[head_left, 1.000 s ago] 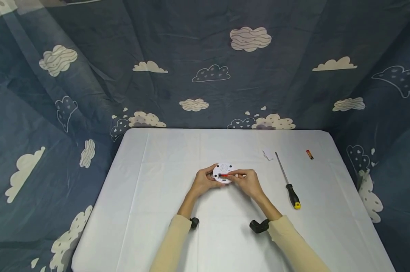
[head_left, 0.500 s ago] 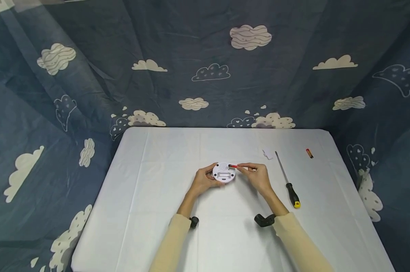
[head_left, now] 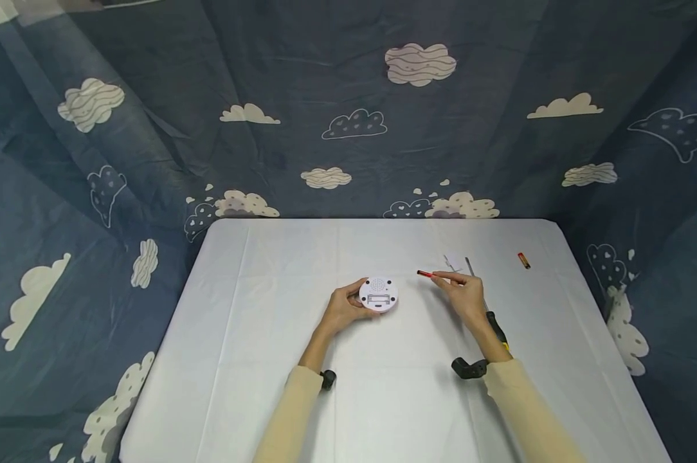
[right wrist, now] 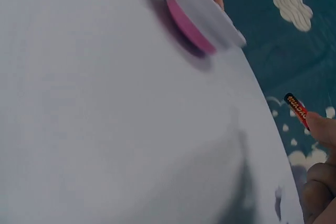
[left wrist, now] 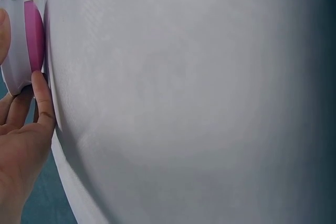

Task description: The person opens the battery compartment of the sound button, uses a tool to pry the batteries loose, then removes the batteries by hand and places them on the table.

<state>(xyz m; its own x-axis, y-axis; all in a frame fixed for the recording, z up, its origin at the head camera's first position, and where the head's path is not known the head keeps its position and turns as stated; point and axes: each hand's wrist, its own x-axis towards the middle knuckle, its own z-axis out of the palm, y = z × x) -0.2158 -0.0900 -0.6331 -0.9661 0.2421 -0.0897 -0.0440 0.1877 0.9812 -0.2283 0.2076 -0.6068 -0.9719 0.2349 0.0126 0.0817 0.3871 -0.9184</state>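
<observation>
My left hand (head_left: 343, 307) grips a round white device (head_left: 379, 287) by its left side, its back turned up. A battery slot with metal contacts shows in that back, with no battery in it. Both wrist views show a pink band (left wrist: 34, 35) round the device's lower side. To the right, above the table, my right hand (head_left: 463, 297) pinches a red and black battery (head_left: 424, 273) by one end between thumb and fingers. In the right wrist view the battery (right wrist: 297, 109) points away from the fingertips.
Beyond the right hand lies a small clear plastic cover (head_left: 454, 262). A screwdriver (head_left: 497, 326) with a black and yellow handle is partly hidden under the right arm. A second battery (head_left: 524, 260) lies farther right on the white table (head_left: 279, 257).
The right hand has lifted the battery out of the device's slot and carried it to the right and away. The left hand still holds the device in about the same place.
</observation>
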